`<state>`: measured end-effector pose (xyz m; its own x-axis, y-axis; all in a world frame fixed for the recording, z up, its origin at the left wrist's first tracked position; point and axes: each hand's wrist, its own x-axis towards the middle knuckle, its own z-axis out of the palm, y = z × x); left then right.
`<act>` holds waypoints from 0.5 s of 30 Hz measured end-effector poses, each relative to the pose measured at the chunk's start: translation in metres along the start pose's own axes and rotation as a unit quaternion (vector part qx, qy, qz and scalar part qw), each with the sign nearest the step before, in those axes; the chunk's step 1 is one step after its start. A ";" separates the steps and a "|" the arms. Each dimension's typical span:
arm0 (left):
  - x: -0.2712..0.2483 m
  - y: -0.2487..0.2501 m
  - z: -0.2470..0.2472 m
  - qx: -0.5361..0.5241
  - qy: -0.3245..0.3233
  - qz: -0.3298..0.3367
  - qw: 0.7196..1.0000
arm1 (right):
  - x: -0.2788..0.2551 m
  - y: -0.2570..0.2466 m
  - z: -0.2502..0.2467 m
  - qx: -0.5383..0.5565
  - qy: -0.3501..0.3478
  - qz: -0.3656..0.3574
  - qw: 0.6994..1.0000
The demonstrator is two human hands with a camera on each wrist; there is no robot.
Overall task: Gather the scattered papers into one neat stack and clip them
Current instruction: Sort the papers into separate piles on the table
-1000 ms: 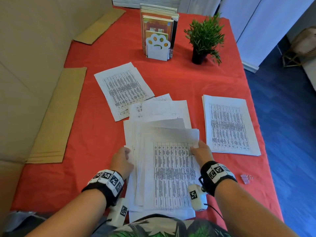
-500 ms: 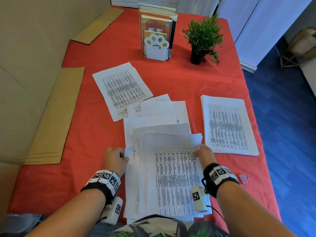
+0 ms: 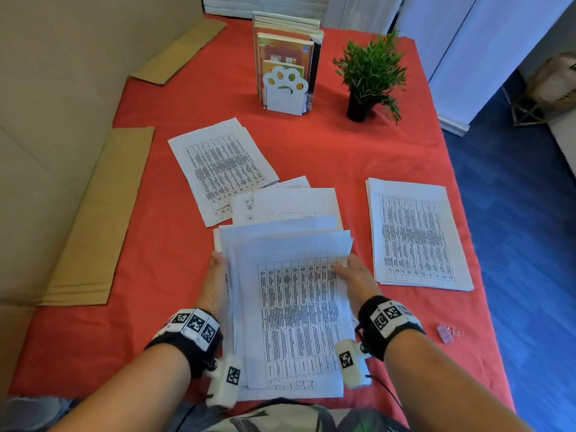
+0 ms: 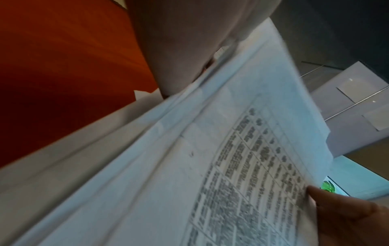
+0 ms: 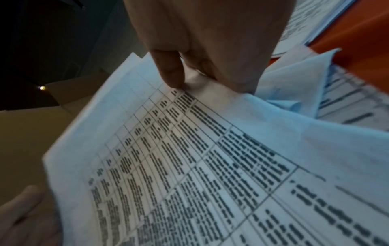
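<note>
No text can be read: the tables printed on the papers (image 3: 296, 313) are too blurred

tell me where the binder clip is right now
In the head view the binder clip lies on the red tablecloth near its right edge, just right of the right hand, untouched.

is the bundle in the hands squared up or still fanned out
Fanned out: the bundle shows staggered top edges and offset left edges between the left hand and right hand.

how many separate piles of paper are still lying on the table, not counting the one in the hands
3: tilted pile far left, loose sheets just beyond the held bundle, neat pile on the right. Sheets under the bundle may be hidden.
</note>
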<state>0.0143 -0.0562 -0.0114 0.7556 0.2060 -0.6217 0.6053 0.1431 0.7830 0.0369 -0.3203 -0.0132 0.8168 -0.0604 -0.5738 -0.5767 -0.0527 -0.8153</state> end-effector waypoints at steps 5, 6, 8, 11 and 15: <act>-0.006 0.004 0.009 0.102 0.018 0.093 0.990 | -0.011 -0.017 0.010 -0.051 -0.003 -0.003 0.999; -0.006 0.003 0.008 0.110 0.034 0.100 0.988 | -0.011 -0.018 0.011 -0.054 -0.006 -0.011 0.998; -0.003 0.003 0.004 0.112 0.080 0.107 0.985 | -0.009 -0.019 0.014 -0.071 -0.005 -0.024 0.997; 0.006 0.002 0.000 0.146 0.142 0.110 0.973 | -0.001 -0.016 0.022 -0.174 -0.006 -0.041 0.984; 0.009 -0.001 0.003 0.258 0.168 0.071 0.949 | 0.015 0.001 0.035 -0.250 0.011 -0.031 0.968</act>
<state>0.0212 -0.0575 -0.0181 0.7695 0.4964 -0.4019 0.6101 -0.3849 0.6926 0.0497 -0.2869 -0.0253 0.8522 -0.0631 -0.5194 -0.4691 -0.5321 -0.7049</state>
